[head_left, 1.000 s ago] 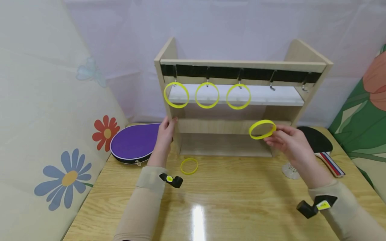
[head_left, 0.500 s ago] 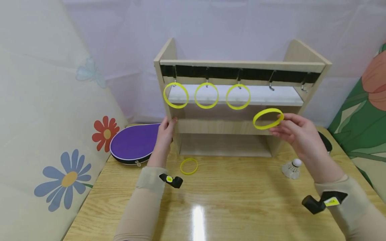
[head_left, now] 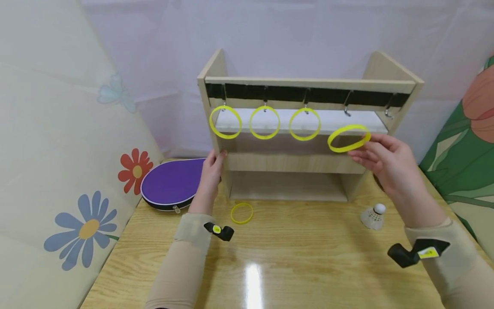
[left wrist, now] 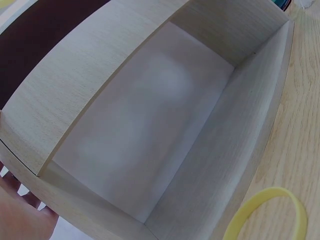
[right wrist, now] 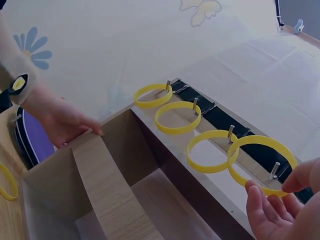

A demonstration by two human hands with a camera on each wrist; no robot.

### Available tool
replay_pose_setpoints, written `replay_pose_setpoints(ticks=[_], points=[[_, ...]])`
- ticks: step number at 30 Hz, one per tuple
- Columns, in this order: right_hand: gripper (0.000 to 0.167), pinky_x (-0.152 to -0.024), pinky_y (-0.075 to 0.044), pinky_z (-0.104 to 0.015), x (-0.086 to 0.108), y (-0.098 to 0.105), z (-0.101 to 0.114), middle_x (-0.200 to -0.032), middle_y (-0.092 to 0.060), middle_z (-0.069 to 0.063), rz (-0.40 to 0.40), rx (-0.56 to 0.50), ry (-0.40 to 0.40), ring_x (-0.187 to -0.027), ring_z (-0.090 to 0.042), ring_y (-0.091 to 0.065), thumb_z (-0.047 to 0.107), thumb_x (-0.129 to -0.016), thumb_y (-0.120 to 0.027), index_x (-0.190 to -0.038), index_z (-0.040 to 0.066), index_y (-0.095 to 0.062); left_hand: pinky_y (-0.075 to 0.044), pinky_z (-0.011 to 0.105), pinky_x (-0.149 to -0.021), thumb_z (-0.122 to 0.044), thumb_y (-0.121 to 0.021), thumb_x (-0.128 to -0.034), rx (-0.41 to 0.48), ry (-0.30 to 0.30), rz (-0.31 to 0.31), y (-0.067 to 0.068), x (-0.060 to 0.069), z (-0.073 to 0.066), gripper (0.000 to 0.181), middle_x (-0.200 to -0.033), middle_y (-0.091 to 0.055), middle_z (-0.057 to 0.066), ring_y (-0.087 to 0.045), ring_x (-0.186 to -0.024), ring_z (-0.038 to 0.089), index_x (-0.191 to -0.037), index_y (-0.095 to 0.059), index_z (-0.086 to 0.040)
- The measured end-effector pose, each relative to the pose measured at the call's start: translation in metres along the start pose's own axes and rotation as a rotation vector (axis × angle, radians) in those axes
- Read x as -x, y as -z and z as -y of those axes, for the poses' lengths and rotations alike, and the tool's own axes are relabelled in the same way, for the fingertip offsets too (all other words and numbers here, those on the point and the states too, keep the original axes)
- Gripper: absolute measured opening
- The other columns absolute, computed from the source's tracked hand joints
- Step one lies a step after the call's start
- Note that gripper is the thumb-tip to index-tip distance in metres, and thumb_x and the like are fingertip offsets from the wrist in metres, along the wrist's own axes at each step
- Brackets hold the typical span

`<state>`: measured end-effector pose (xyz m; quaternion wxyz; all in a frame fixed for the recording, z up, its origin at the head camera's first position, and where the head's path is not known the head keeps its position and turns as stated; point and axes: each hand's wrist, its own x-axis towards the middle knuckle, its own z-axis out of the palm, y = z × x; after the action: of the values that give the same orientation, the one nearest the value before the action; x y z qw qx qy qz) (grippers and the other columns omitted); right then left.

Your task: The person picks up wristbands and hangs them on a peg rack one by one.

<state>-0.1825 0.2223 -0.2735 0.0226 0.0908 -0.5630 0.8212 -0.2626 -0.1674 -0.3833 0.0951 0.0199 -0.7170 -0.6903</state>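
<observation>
In the head view my right hand (head_left: 391,165) pinches the right edge of a yellow ring (head_left: 349,138), held tilted just below the fourth hook (head_left: 347,112). Three yellow rings (head_left: 225,122) hang from the three hooks to the left. The fifth hook (head_left: 389,114) holds nothing. My left hand (head_left: 211,174) grips the left side panel of the wooden shelf (head_left: 278,162); the left wrist view shows its fingers (left wrist: 31,210) at the panel's edge. In the right wrist view the pinched ring (right wrist: 235,162) appears close in front of a hook.
Another yellow ring (head_left: 242,213) lies on the wooden table (head_left: 301,257) before the shelf. A purple case (head_left: 173,182) lies at the shelf's left. A shuttlecock (head_left: 373,216) stands at the right, with a dark paddle mostly hidden behind my right forearm.
My right hand has moved up and to the right with the ring, from below the middle board's level to just under the fourth hook. My left hand stays on the shelf panel.
</observation>
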Motion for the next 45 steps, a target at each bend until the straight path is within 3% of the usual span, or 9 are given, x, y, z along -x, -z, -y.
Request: replay_pose_setpoints(ticks=[8, 14, 29, 37, 45], points=[[0.016, -0.073, -0.059, -0.028, -0.011, -0.003, 0.007, -0.098, -0.073, -0.01, -0.052, -0.07, -0.016, -0.078, -0.02, -0.073, 0.004, -0.094, -0.065, -0.109, 0.001, -0.067, -0.046, 0.026, -0.083, -0.026, -0.048, -0.1017, 0.007, 0.0, -0.001, 0.0, -0.002, 0.0, 0.04, -0.112, -0.062, 0.008, -0.058, -0.088, 0.005, -0.137, -0.054, -0.009], [0.014, -0.07, -0.06, -0.029, -0.014, -0.002, 0.007, -0.095, -0.072, -0.012, -0.061, -0.132, -0.012, -0.075, -0.022, -0.073, 0.001, -0.094, -0.063, -0.107, -0.002, -0.066, -0.047, 0.028, -0.084, -0.026, -0.048, -0.1019, 0.002, 0.003, 0.007, -0.001, -0.002, 0.0, 0.04, -0.115, -0.061, 0.01, -0.058, -0.089, 0.007, -0.137, -0.053, -0.009], [0.016, -0.07, -0.059, -0.028, -0.006, -0.002, 0.013, -0.101, -0.072, -0.01, -0.047, -0.095, 0.003, -0.076, -0.02, -0.072, 0.003, -0.095, -0.061, -0.111, 0.001, -0.066, -0.046, 0.032, -0.087, -0.028, -0.047, -0.1017, 0.017, 0.012, 0.019, 0.0, 0.0, -0.001, 0.043, -0.122, -0.059, 0.015, -0.057, -0.094, 0.011, -0.142, -0.05, -0.012], [0.015, -0.07, -0.06, -0.029, -0.01, -0.005, 0.015, -0.1, -0.072, -0.013, -0.025, -0.149, 0.039, -0.076, -0.022, -0.073, -0.002, -0.095, -0.059, -0.109, -0.003, -0.065, -0.046, 0.032, -0.088, -0.028, -0.047, -0.1016, 0.0, 0.008, 0.009, 0.001, -0.001, -0.001, 0.044, -0.123, -0.059, 0.017, -0.057, -0.092, 0.009, -0.142, -0.05, -0.01], [0.013, -0.068, -0.059, -0.029, -0.02, -0.007, 0.016, -0.098, -0.071, -0.012, -0.091, -0.149, 0.004, -0.073, -0.021, -0.072, 0.001, -0.093, -0.064, -0.106, -0.002, -0.064, -0.045, 0.03, -0.088, -0.028, -0.048, -0.1014, -0.002, 0.009, 0.003, 0.001, -0.001, 0.0, 0.041, -0.122, -0.059, 0.015, -0.056, -0.094, 0.011, -0.139, -0.052, -0.012]])
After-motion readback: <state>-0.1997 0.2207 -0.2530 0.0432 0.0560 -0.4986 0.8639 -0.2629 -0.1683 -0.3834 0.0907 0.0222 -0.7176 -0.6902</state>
